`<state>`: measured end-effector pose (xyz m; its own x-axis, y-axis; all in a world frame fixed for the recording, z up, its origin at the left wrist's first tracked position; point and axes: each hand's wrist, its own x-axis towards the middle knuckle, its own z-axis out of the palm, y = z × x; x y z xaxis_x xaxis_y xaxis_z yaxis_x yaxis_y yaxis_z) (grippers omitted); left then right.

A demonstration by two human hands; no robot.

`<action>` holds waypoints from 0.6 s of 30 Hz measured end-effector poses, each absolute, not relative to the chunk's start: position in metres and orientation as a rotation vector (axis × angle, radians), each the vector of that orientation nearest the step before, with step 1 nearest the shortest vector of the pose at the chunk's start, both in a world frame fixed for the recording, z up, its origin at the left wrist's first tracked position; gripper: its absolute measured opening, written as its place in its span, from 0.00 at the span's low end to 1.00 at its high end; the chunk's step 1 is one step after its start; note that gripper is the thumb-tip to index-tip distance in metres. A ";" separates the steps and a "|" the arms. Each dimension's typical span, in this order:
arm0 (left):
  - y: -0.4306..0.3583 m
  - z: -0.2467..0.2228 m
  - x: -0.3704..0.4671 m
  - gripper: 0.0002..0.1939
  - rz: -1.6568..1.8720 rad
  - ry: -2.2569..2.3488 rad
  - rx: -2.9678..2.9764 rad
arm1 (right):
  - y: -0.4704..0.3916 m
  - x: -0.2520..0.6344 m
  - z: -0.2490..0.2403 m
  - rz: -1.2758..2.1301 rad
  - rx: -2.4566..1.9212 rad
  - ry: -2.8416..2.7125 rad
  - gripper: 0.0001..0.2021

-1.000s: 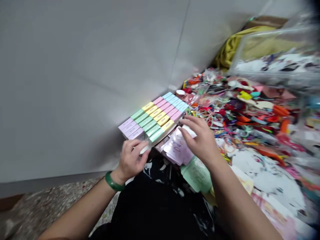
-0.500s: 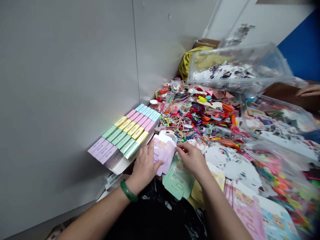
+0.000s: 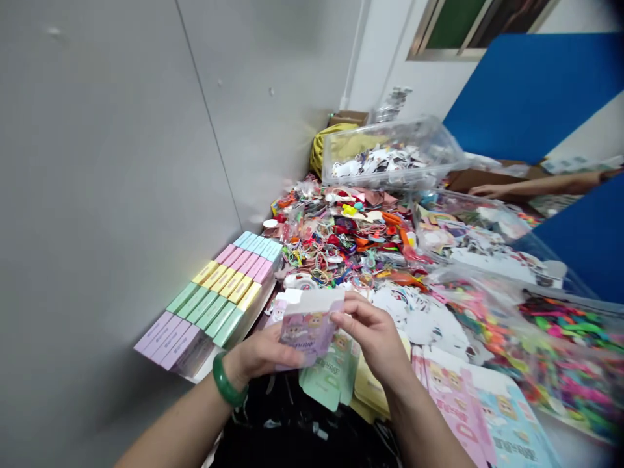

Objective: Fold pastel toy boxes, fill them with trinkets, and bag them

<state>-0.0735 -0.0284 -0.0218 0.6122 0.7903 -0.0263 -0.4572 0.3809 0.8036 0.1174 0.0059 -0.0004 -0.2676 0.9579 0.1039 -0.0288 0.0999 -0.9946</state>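
Observation:
Both hands grip a lilac printed carton (image 3: 309, 328), blurred by motion, with a pale flap standing along its top. My left hand (image 3: 266, 354), with a green bangle at the wrist, wraps its lower left side, thumb across the front. On the upper right edge, the fingers of my right hand (image 3: 365, 325) pinch the card. Under the carton lies a green flat carton (image 3: 334, 370). Yellow flat cartons (image 3: 373, 383) are partly covered by my right forearm. To the left, a tray of packed small boxes (image 3: 214, 292) shows rows of lilac, green, yellow, pink and blue.
Pink flat cartons (image 3: 448, 396) and blue flat cartons (image 3: 511, 416) lie at right. Beyond spreads a heap of small colourful trinkets (image 3: 351, 227). A clear plastic bin (image 3: 390, 175) stands behind it. A grey wall (image 3: 121, 162) borders the left. Another person's hand (image 3: 492, 190) reaches in at far right.
The lilac carton has been lifted and tilted, and its top flap now stands out. My view has turned right and up, bringing the other person's arm and blue panels further into sight.

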 end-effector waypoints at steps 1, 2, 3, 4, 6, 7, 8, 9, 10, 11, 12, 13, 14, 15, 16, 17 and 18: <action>-0.027 -0.021 -0.071 0.34 0.773 0.352 0.831 | 0.000 0.120 0.003 1.377 -0.959 -1.434 0.09; -0.025 -0.021 -0.067 0.35 0.733 0.298 0.824 | -0.006 0.122 0.006 1.431 -0.931 -1.401 0.09; -0.023 -0.020 -0.062 0.34 0.710 0.281 0.824 | -0.011 0.123 0.006 1.466 -0.903 -1.345 0.07; -0.021 -0.019 -0.056 0.32 0.706 0.296 0.820 | -0.015 0.124 0.006 1.464 -0.877 -1.281 0.05; -0.017 -0.017 -0.043 0.26 0.747 0.377 0.780 | -0.021 0.127 0.002 1.355 -0.828 -1.192 0.10; -0.016 -0.016 -0.037 0.24 0.793 0.429 0.746 | -0.023 0.128 0.000 1.276 -0.816 -1.185 0.14; -0.014 -0.015 -0.030 0.22 0.842 0.478 0.715 | -0.024 0.129 -0.004 1.201 -0.817 -1.196 0.16; -0.013 -0.014 -0.025 0.21 0.884 0.516 0.694 | -0.024 0.130 -0.007 1.146 -0.828 -1.217 0.15; -0.012 -0.014 -0.020 0.21 0.909 0.544 0.683 | -0.024 0.132 -0.011 1.116 -0.845 -1.231 0.14; -0.012 -0.015 -0.016 0.21 0.915 0.565 0.681 | -0.024 0.134 -0.014 1.115 -0.867 -1.226 0.13; -0.013 -0.016 -0.013 0.21 0.907 0.585 0.682 | -0.024 0.135 -0.019 1.142 -0.890 -1.203 0.13; -0.015 -0.017 -0.010 0.22 0.890 0.605 0.689 | -0.024 0.137 -0.023 1.187 -0.908 -1.168 0.14; -0.017 -0.019 -0.008 0.23 0.871 0.632 0.700 | -0.024 0.139 -0.028 1.241 -0.923 -1.133 0.14; -0.019 -0.021 -0.007 0.23 0.859 0.672 0.722 | -0.024 0.140 -0.032 1.292 -0.941 -1.098 0.14; -0.022 -0.023 -0.006 0.24 0.868 0.731 0.756 | -0.025 0.141 -0.037 1.329 -0.963 -1.063 0.14; -0.024 -0.024 -0.005 0.26 0.905 0.803 0.798 | -0.025 0.142 -0.041 1.355 -0.983 -1.032 0.14; -0.027 -0.026 -0.004 0.29 0.965 0.875 0.846 | -0.025 0.143 -0.045 1.375 -0.993 -0.998 0.13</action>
